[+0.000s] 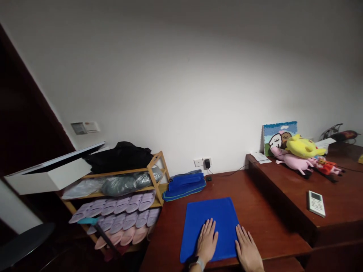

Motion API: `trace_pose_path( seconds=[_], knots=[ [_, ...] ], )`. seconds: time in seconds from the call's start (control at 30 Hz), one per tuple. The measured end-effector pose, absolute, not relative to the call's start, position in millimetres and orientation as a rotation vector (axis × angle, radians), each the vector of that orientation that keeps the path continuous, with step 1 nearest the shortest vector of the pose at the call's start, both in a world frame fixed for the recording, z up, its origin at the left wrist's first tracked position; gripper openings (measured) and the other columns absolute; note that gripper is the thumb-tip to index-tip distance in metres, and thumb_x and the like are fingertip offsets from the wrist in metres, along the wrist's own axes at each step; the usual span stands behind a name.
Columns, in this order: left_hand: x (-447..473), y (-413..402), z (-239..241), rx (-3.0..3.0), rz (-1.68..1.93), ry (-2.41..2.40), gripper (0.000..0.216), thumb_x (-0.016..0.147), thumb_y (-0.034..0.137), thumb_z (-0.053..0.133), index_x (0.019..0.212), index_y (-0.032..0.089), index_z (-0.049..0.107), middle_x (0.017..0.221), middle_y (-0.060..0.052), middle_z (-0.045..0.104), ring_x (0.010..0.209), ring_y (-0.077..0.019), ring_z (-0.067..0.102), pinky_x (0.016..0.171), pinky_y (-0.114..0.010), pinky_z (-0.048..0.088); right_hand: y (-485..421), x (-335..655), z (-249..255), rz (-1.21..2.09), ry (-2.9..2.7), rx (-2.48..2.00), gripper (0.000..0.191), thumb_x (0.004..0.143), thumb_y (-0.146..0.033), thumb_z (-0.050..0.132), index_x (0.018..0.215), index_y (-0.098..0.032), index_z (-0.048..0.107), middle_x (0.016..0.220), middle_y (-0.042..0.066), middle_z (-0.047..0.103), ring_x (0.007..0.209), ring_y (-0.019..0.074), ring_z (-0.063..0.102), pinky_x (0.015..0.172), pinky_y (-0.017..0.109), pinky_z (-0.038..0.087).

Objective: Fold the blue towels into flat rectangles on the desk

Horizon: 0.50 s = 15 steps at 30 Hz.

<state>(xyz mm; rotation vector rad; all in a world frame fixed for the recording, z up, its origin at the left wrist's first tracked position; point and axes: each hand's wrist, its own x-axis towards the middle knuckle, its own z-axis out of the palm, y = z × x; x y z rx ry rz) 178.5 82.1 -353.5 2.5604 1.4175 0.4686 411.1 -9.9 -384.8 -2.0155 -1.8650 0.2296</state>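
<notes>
A flat blue rectangular mat or folder (210, 213) lies on the reddish-brown desk (272, 211). My left hand (208, 241) rests palm down on its lower middle, fingers stretched out, with a watch on the wrist. Beside its lower right edge lies my right hand (248, 247), also palm down, mostly on the wood with fingertips at the blue edge. Neither hand grips anything. Behind the blue sheet, near the wall, sits a folded blue fabric bag (185, 184) with a yellow-green trim.
At left stands a wooden rack (157, 177) with several purple and pink slippers (133, 204), a black bag (121, 156) and a white box (53, 170). A raised desk section at right bears plush toys (295, 158) and a white remote (316, 203). A plug (207, 163) trails a cable.
</notes>
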Motion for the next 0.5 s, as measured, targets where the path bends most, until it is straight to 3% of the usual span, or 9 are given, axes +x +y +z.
trace_pose_path(
  seconds=[0.1,0.3,0.5],
  knots=[
    [164.4,82.1,-358.3,2.54,0.346,1.469,0.062,0.106,0.052,0.026,0.162,0.027,0.034,0.169,-0.004,0.031,0.157,-0.0275,0.028,0.129,-0.056,0.027,-9.6,411.5,-384.1,0.233,-1.861,-2.027,0.063,0.103,-0.042,0.026,0.16,-0.018,0.038,0.167,0.002,0.033,0.157,0.0255,0.026,0.13,0.047,0.022],
    [46.4,87.4,-357.5,2.35,0.272,1.846,0.064,0.106,0.049,0.026,0.163,0.02,0.033,0.17,-0.005,0.026,0.158,-0.0256,0.023,0.13,-0.052,0.023,-12.7,411.3,-379.0,0.241,-1.874,-2.045,0.064,0.103,-0.042,0.026,0.16,-0.017,0.037,0.168,0.002,0.03,0.157,0.0262,0.024,0.13,0.049,0.021],
    [7.9,85.3,-360.3,2.355,0.374,1.907,0.062,0.105,0.049,0.03,0.158,0.02,0.043,0.166,-0.007,0.037,0.155,-0.025,0.032,0.129,-0.05,0.027,-13.9,412.6,-385.3,0.22,-1.9,-2.066,0.065,0.103,-0.044,0.024,0.161,-0.017,0.037,0.168,0.002,0.029,0.157,0.0255,0.024,0.13,0.049,0.02]
  ],
)
